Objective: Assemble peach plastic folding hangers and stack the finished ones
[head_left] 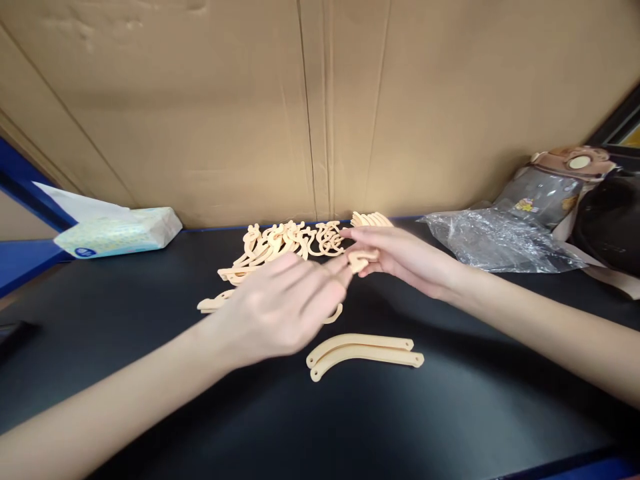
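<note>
A small beige hooked piece (361, 260) is held up between my two hands above the black table. My left hand (285, 303), slightly blurred, is closed, with its fingertips on the left end of the piece. From the other side, my right hand (393, 257) curls its fingers and thumb round the piece; part of its grip is hidden. Under my left hand lie more beige pieces (215, 303), partly covered. Nearer to me, two long curved beige strips (367, 353) with holes at their ends rest side by side.
Behind my hands lies a pile of curved beige pieces (275, 241), with several stacked strips (371, 219) to its right. A tissue pack (120, 233) sits at the back left. Clear plastic bags (500, 237) and a dark bag (607, 223) are at the right. Cardboard (225, 113) walls the back.
</note>
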`<state>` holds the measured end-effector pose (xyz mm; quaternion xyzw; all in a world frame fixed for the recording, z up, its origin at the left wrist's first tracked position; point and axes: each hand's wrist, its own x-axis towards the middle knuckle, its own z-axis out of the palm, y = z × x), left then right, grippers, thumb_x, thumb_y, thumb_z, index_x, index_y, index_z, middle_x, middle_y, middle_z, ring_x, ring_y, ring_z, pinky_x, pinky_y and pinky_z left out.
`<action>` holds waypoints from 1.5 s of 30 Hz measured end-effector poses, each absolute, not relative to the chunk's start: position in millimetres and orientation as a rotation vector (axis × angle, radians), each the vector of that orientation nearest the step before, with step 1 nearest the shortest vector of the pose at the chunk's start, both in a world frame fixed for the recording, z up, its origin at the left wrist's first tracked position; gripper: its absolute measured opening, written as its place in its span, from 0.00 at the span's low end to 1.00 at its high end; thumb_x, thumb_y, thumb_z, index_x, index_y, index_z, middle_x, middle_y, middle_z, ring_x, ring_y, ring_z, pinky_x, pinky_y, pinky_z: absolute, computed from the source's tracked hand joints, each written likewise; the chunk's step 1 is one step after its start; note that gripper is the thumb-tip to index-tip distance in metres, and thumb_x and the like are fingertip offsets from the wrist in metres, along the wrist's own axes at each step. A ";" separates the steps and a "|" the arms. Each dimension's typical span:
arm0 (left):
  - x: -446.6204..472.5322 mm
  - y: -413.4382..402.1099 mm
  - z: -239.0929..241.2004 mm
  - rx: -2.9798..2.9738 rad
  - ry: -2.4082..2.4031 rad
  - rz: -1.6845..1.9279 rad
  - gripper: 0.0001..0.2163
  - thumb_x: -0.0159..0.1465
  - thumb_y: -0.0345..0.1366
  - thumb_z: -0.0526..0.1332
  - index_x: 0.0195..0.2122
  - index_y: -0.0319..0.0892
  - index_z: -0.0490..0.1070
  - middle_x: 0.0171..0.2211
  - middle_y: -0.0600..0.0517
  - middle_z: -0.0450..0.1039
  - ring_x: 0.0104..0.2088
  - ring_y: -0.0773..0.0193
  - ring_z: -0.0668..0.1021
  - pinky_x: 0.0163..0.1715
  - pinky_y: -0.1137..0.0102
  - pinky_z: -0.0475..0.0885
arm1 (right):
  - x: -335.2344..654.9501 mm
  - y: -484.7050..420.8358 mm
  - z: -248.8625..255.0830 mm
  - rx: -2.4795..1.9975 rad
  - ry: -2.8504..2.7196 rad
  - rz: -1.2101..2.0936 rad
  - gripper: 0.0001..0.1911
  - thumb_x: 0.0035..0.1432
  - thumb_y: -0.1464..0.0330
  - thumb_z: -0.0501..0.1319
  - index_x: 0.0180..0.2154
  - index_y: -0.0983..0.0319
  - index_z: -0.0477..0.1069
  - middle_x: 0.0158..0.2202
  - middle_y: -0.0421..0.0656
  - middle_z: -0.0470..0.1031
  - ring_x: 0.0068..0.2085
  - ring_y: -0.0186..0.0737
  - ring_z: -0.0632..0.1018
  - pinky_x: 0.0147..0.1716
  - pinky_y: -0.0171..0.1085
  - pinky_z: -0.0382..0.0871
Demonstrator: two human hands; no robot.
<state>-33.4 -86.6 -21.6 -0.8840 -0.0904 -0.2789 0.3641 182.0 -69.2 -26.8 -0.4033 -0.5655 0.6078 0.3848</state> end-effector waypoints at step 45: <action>-71.8 55.3 -60.1 -2.397 -2.124 -0.450 0.24 0.68 0.45 0.53 0.62 0.39 0.57 0.62 0.36 0.57 0.61 0.44 0.63 0.54 0.51 0.65 | 234.4 -76.7 -61.9 -1.275 -1.905 1.116 0.15 0.59 0.60 0.58 0.38 0.64 0.75 0.27 0.40 0.68 0.28 0.33 0.68 0.27 0.34 0.61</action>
